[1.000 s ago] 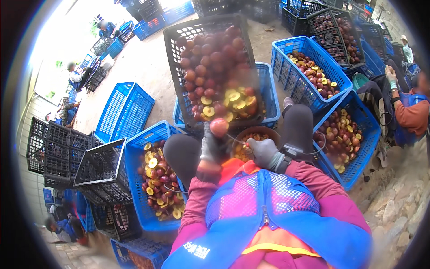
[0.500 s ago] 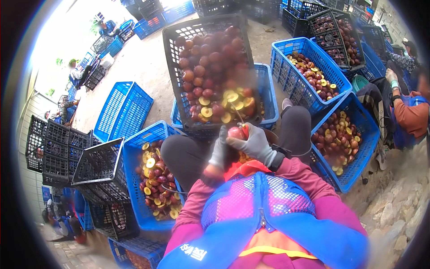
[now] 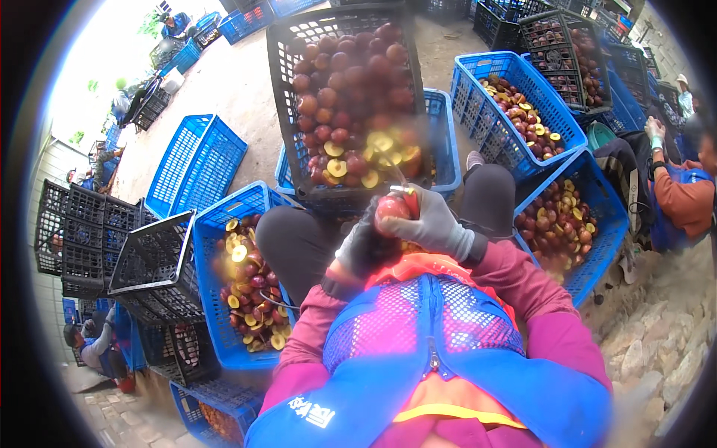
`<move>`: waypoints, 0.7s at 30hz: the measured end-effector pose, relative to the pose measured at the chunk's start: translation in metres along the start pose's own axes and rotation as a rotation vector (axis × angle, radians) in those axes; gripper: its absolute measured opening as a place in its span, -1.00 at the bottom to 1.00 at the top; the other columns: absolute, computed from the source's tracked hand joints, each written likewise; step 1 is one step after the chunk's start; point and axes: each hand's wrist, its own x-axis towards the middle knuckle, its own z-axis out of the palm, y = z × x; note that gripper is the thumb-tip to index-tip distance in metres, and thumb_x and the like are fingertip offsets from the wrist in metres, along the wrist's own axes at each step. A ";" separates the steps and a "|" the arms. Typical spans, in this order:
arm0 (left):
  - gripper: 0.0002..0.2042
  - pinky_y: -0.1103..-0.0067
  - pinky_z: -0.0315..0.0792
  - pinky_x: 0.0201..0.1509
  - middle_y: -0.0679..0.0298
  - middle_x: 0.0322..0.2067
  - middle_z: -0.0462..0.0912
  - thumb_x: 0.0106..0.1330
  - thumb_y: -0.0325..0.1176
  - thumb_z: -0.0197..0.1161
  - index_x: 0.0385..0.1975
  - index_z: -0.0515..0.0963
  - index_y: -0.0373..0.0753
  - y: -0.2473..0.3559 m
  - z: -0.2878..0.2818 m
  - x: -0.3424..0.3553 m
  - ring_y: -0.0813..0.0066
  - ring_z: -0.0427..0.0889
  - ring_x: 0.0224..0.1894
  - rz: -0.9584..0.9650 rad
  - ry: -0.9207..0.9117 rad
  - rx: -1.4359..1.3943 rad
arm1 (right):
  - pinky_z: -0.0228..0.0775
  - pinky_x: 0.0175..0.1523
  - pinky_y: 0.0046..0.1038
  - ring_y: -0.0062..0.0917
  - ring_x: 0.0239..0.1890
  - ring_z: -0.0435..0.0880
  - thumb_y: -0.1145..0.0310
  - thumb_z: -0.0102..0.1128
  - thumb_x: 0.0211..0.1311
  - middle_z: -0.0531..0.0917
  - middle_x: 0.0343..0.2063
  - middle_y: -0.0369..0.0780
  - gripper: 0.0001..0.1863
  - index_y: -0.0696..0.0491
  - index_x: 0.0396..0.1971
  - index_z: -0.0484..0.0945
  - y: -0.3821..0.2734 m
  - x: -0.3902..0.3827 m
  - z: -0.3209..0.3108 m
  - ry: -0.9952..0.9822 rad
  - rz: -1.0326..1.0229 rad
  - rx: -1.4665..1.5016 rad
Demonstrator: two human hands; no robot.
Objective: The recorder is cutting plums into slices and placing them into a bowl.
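Close to my chest, my gloved left hand grips a red plum. Against that plum presses my gloved right hand, its fingers closed round the red handle of a small knife. The thin blade points up and away from me; its tip blurs against the fruit behind. Just beyond my hands a black crate slopes toward me over a blue crate. Whole plums fill it, with yellow-fleshed halves at its near end.
Blue crates of cut plums stand beside my left knee, beside my right knee and further right. Another blue crate and stacked black crates are at left. A co-worker sits at right, near a stone wall.
Both hands have come up nearer the black crate, and my left hand now wraps round the plum. The whole view has shifted slightly, moving the crates up and left.
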 end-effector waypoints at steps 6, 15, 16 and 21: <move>-0.52 0.45 0.31 -0.24 0.37 -0.29 0.71 0.57 0.17 0.07 0.14 0.55 -0.11 0.003 0.010 0.014 0.50 0.50 -0.45 0.007 0.115 0.079 | 0.57 -0.05 -0.49 -0.61 -0.23 0.72 0.21 0.60 0.24 0.73 -0.18 -0.24 -0.52 0.16 0.02 0.63 0.009 0.001 0.010 0.128 -0.354 -0.397; -0.43 0.64 0.41 -0.41 0.30 0.00 0.65 0.58 0.25 0.05 0.34 0.42 -0.06 -0.022 -0.040 0.041 0.46 0.58 -0.20 0.004 -0.424 -0.839 | 0.36 -0.41 -0.64 -0.78 -0.52 0.54 0.12 0.43 0.44 0.68 -0.33 -0.40 -0.62 0.11 0.01 0.69 -0.011 0.018 -0.009 0.202 0.255 0.295; -0.43 0.64 0.41 -0.42 0.31 -0.02 0.65 0.58 0.25 0.04 0.33 0.43 -0.05 -0.017 -0.038 0.043 0.47 0.57 -0.23 -0.007 -0.419 -0.855 | 0.35 -0.44 -0.64 -0.77 -0.55 0.53 0.11 0.41 0.46 0.66 -0.36 -0.39 -0.62 0.11 0.01 0.69 -0.007 0.023 -0.014 0.203 0.299 0.245; -0.48 0.62 0.44 -0.38 0.40 -0.22 0.67 0.59 0.29 -0.02 0.16 0.54 -0.01 0.069 -0.012 0.047 0.59 0.53 -0.42 -0.016 0.372 -0.582 | 0.34 -0.48 -0.61 -0.73 -0.61 0.50 -0.04 0.43 0.41 0.64 -0.45 -0.38 -0.54 0.11 -0.08 0.71 0.014 0.066 -0.018 0.224 0.389 0.132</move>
